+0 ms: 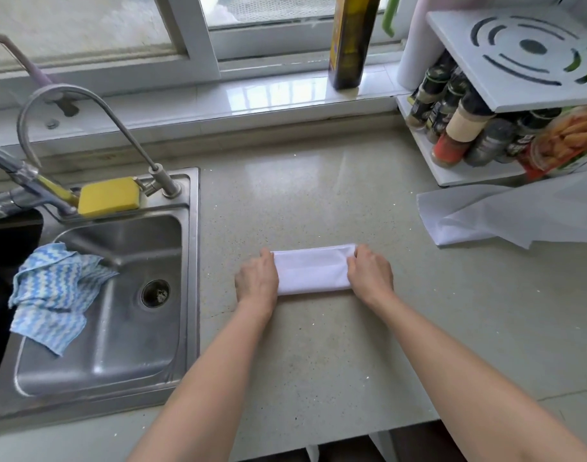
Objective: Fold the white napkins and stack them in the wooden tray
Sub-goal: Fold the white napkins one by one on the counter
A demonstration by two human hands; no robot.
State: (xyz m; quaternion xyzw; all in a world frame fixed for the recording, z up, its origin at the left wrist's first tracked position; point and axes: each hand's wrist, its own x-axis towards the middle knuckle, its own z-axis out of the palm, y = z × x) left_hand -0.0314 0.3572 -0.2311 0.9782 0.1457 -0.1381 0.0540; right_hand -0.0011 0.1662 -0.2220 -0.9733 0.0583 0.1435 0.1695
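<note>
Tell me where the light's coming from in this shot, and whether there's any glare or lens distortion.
Head view: daylight enters through the window at the top; it glares off the glossy sill and leaves a pale sheen on the countertop. The wide lens bows the sink edge and tilts the spice rack. The folded napkin between both hands stays sharp and evenly lit.

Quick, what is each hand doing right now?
Left hand: closed on the left end of the folded white napkin.
Right hand: fingers pinching the napkin's right end.
</note>
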